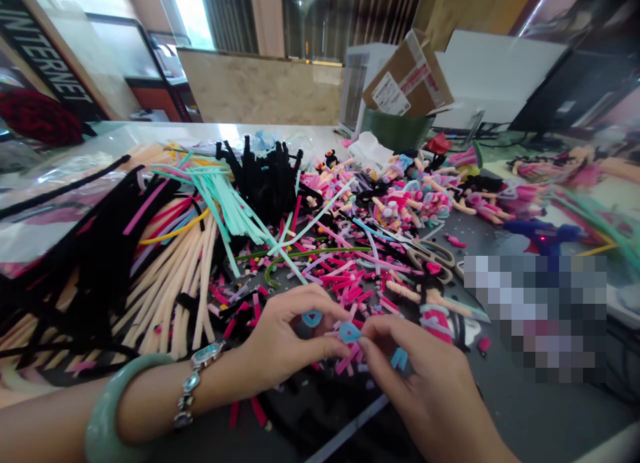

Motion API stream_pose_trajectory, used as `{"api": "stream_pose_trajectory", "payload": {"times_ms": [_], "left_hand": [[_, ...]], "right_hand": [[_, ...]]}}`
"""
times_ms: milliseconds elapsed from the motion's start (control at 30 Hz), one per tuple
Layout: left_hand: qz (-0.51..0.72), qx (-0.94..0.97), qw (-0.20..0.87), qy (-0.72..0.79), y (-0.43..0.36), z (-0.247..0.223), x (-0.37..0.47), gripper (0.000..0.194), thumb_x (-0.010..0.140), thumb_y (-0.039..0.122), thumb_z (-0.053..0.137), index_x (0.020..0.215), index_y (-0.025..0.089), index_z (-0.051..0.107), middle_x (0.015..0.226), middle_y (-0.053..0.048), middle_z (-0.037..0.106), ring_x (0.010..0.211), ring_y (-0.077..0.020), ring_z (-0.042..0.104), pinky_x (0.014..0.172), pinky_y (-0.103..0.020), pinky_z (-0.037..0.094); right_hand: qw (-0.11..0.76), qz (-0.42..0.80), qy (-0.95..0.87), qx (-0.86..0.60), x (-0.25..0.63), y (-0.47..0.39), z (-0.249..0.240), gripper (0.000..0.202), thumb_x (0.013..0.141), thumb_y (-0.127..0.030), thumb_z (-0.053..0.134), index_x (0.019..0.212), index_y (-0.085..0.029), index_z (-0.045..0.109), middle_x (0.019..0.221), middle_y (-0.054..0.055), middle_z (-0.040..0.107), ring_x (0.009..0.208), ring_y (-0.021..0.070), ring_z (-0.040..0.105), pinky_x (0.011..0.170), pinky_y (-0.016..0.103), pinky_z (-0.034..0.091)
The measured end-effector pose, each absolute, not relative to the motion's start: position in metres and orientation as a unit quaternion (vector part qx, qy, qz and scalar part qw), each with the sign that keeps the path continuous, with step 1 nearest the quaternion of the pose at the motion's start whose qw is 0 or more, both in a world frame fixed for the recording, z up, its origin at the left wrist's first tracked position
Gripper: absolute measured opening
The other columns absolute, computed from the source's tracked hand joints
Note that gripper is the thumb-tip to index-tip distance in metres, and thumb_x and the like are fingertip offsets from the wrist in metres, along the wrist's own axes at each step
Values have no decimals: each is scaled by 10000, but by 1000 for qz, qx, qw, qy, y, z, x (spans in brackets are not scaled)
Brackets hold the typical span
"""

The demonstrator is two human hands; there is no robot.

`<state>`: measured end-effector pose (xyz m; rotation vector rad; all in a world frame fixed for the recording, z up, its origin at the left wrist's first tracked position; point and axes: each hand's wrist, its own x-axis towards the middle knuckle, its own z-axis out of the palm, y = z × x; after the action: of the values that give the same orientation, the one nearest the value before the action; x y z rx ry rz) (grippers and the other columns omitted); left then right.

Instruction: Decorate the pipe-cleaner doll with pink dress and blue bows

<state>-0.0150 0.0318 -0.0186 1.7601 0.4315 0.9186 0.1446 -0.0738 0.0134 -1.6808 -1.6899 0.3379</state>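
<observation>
Between my two hands is a small blue loop of pipe cleaner [350,332]. The thumb and forefinger of my left hand [293,330] pinch its left side, and those of my right hand [415,370] pinch its right side. Behind my left fingers a second blue loop [312,318] shows in part. Short blue pieces [399,358] lie beside my right hand. Just beyond that hand rests a pipe-cleaner doll [436,313] with black hair and a pink outfit. Cut pink pipe-cleaner bits [350,283] are scattered beyond and beneath my fingers.
Bundles of beige [170,290], mint [230,203] and black pipe cleaners [260,176] cover the left side. Scissors [435,256] lie right of centre, near a blue glue gun [543,235] with a red light. Finished dolls [410,190] are heaped behind, before a cardboard box [407,76] in a green bin.
</observation>
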Motion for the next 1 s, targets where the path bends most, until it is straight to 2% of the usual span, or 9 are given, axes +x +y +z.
{"api": "stream_pose_trajectory", "payload": {"times_ms": [100,200,300,467,567,667,767,867,1000], "left_hand": [[373,707,564,207,33,-17,-14,259,665,217,794,905,171,705,718,-5,563,651,-111,538,616,-228,466],[338,639,657,213,34,-18,-13,252,847,314,602,1044,170,665,814,-40,581,657,-118,539,577,-232,472],[316,569,736,186,35,-22,-12,298,901,302,488,1128,162,620,925,-75,598,676,-124,551,562,-234,468],[290,546,758,207,33,-21,-8,208,884,157,501,1076,152,582,963,-59,606,636,-75,552,594,-210,461],[287,543,761,207,30,-19,-6,174,880,155,529,1051,172,501,975,-46,592,644,-82,593,608,-224,478],[289,536,766,206,29,-19,-4,239,848,155,593,1026,199,440,1014,-26,563,684,-99,641,643,-244,499],[274,529,774,214,27,-21,-5,254,818,165,644,948,197,428,898,16,575,679,-104,660,632,-224,496],[229,538,776,238,26,-22,-6,223,814,203,662,877,170,451,733,10,638,663,-106,659,636,-206,482],[209,535,781,247,25,-21,-7,204,793,232,684,861,154,509,702,-13,674,667,-113,652,631,-204,477]], "right_hand": [[373,114,-646,-656,144,-74,14,119,812,-159,525,769,-226,614,658,-61,655,554,88,618,520,181,444],[383,89,-646,-654,144,-73,17,116,803,-150,532,770,-220,618,643,-62,659,538,77,617,520,157,453],[394,64,-646,-651,145,-71,19,110,798,-149,540,763,-216,620,622,-66,654,511,67,604,518,136,456],[397,51,-640,-656,146,-70,17,102,799,-157,543,758,-218,614,616,-68,654,503,65,602,517,127,460],[386,51,-640,-663,147,-72,14,89,805,-167,548,763,-217,607,623,-67,651,508,66,598,521,128,460],[383,58,-641,-663,148,-73,13,89,814,-169,545,768,-220,601,628,-69,648,518,64,599,519,128,453],[381,66,-642,-662,148,-73,13,84,818,-174,549,776,-223,603,632,-71,649,526,65,604,516,134,450],[378,77,-648,-656,149,-72,13,88,820,-174,548,768,-224,599,628,-72,643,529,67,604,506,141,441],[372,97,-656,-650,149,-71,13,97,834,-178,534,774,-226,593,632,-72,635,531,69,600,502,150,435]]}}
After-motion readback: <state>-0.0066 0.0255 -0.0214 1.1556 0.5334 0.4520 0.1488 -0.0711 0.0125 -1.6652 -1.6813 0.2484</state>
